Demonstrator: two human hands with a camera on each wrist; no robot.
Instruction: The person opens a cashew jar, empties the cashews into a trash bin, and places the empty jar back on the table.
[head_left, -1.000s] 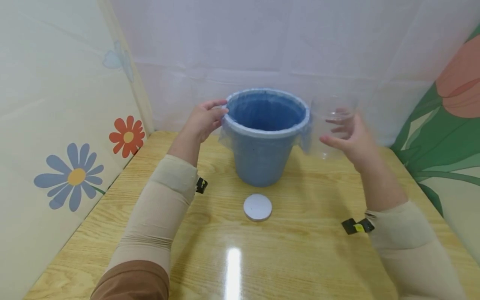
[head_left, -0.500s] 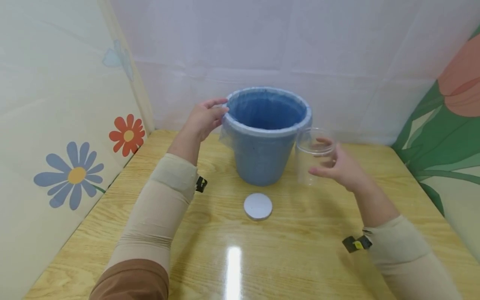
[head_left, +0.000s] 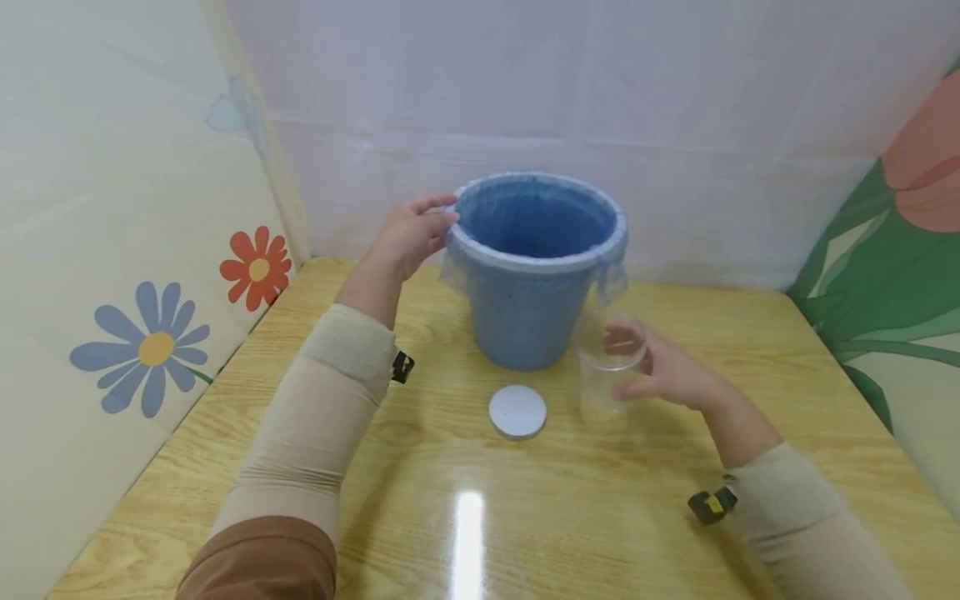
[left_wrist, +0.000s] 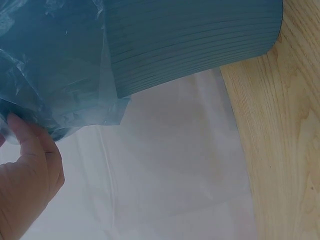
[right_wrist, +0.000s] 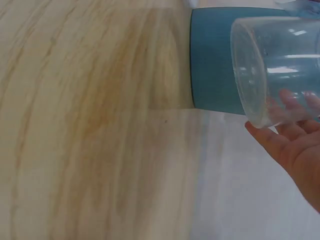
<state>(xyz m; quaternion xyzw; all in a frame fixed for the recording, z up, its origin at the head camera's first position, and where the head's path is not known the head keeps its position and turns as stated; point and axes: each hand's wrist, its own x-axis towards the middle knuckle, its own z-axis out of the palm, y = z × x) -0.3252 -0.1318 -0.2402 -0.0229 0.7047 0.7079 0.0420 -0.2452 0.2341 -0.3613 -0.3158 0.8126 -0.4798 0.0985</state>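
Note:
A blue trash bin point(head_left: 525, 321) stands upright on the table, a clear plastic bag point(left_wrist: 55, 65) folded over its rim. My left hand point(head_left: 411, 237) pinches the bin's left rim through the bag, with the thumb outside; part of its fingers is hidden in the left wrist view. In my right hand point(head_left: 675, 371) is a clear, see-through plastic jar point(head_left: 596, 379), gripped round its right side, front right of the bin. The right wrist view shows the jar point(right_wrist: 290, 70) with nothing visible inside and its base apart from the table. A round white lid point(head_left: 517, 411) lies flat before the bin.
The wood-grain table point(head_left: 420, 500) meets a pale cloth backdrop point(head_left: 480, 92) close behind the bin. Flower-printed panels flank it, with a blue flower point(head_left: 156, 348) on the left one. Loose bag film point(head_left: 612, 279) hangs at the bin's right rim.
My right hand has brought the jar down and toward me, from beside the bin's right rim to low over the table. The left hand stays on the rim; the lid has not moved.

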